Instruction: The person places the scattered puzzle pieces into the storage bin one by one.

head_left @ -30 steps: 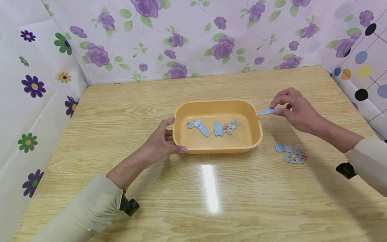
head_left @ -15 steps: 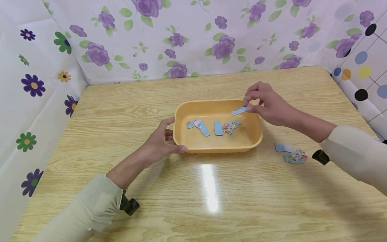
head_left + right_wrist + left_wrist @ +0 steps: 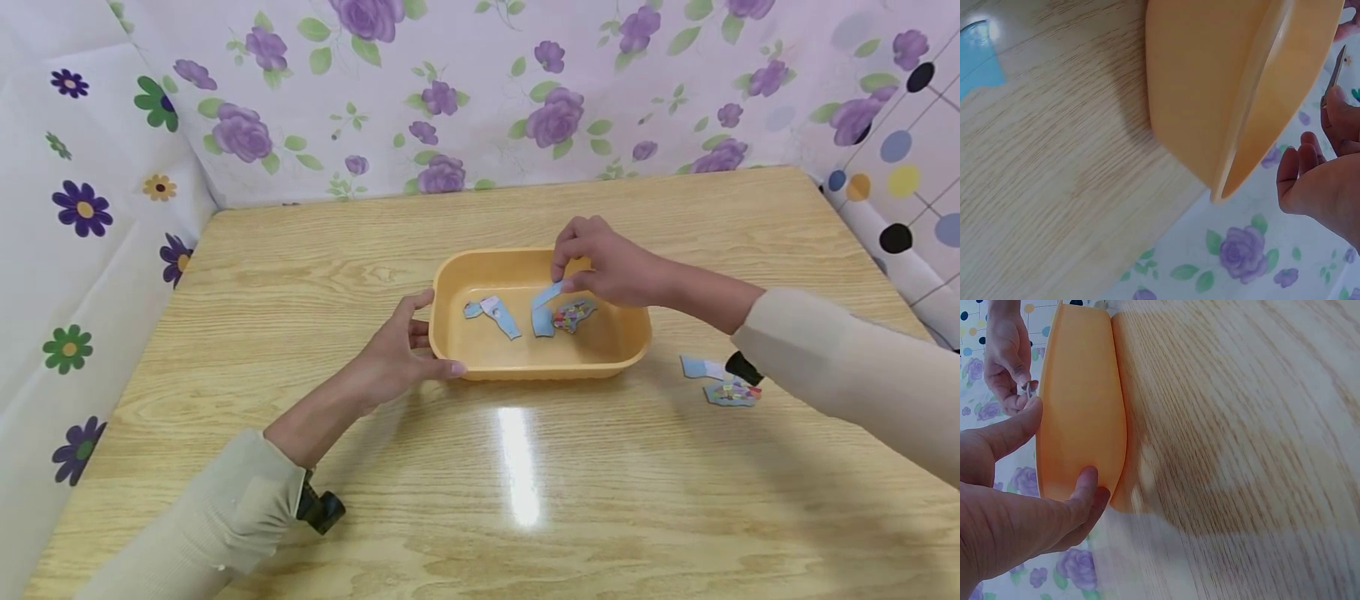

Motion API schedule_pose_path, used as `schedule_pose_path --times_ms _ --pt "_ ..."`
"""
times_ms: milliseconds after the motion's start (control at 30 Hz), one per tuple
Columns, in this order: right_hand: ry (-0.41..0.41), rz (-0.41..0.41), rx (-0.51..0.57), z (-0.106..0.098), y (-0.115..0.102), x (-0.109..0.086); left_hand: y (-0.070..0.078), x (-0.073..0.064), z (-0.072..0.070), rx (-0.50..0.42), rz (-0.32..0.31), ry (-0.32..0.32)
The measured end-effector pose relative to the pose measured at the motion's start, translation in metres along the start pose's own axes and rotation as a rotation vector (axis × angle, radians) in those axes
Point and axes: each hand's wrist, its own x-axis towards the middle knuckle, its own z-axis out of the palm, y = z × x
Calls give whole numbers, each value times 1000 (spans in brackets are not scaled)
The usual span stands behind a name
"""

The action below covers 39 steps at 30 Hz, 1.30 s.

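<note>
A yellow-orange plastic basin (image 3: 525, 372) stands mid-table in the head view. My left hand (image 3: 397, 358) grips its left end, thumb at the near rim, fingers against the outer side. Over the inside, my right hand (image 3: 611, 265) pinches a narrow light-blue puzzle piece (image 3: 545, 294) between thumb and fingertips; the right wrist view shows this piece edge-on. It overlaps a light-blue piece (image 3: 542, 323) on the basin floor. Beside that lies a multicoloured piece (image 3: 574, 314). Farther left in the basin are a long blue-and-pink piece (image 3: 502, 318) and a small blue one (image 3: 472, 310).
On the wooden table (image 3: 615, 483), right of the basin, lie a blue-and-lilac piece (image 3: 697, 367) and a multicoloured piece (image 3: 727, 395), partly covered by the black wrist camera (image 3: 744, 368). Flowered sheeting (image 3: 480, 92) hangs behind the table.
My right hand has carried the narrow blue piece leftward from outside the basin's right end, over the rim, to above its middle. The left hand keeps its place on the basin.
</note>
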Motion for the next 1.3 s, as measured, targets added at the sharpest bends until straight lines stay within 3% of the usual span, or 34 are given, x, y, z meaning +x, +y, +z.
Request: schedule_pose_path --times_ms 333,567,867,1300 --pt "-94 -26 -10 15 -13 23 0 1 1 -16 -8 -2" --pt "-107 -54 -22 19 -22 35 0 1 0 -11 -13 1" --pt "-191 -92 17 29 -36 46 -1 2 -1 -23 -20 -8" --pt "-245 -74 -75 46 -51 59 -3 1 -2 -42 2 -33"
